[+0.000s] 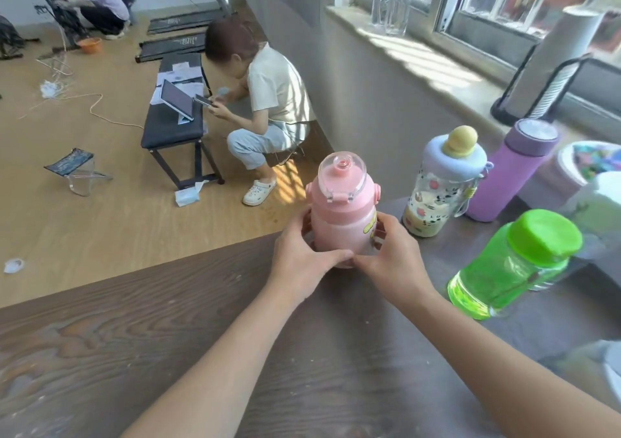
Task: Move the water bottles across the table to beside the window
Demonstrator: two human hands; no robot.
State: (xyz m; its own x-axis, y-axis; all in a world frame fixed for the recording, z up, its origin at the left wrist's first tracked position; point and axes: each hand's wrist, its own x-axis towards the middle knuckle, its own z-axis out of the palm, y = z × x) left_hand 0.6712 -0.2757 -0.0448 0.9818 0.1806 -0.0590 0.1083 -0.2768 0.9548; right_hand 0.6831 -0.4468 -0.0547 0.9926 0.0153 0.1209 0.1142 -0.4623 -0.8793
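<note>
The pink bottle (pixel 341 216) (upright, near the table (pixel 141 347) edge) is being clasped between the left hand (pixel 302 254) and right hand (pixel 391 256), fingers curled around its body, thumbs nearly touching. Rightward, patterned bottle (pixel 437 195), purple bottle (pixel 507 175) and green bottle (pixel 510 266) are being left untouched.

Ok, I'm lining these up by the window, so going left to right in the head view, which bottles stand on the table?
pink bottle held by both hands → clear patterned bottle with the yellow knob → purple bottle → green-capped bottle, nearer the camera.

Pink bottle (pixel 341 212) upright near table edge; patterned (pixel 440 195), purple (pixel 510 172), green (pixel 514 266) bottles beside.
</note>
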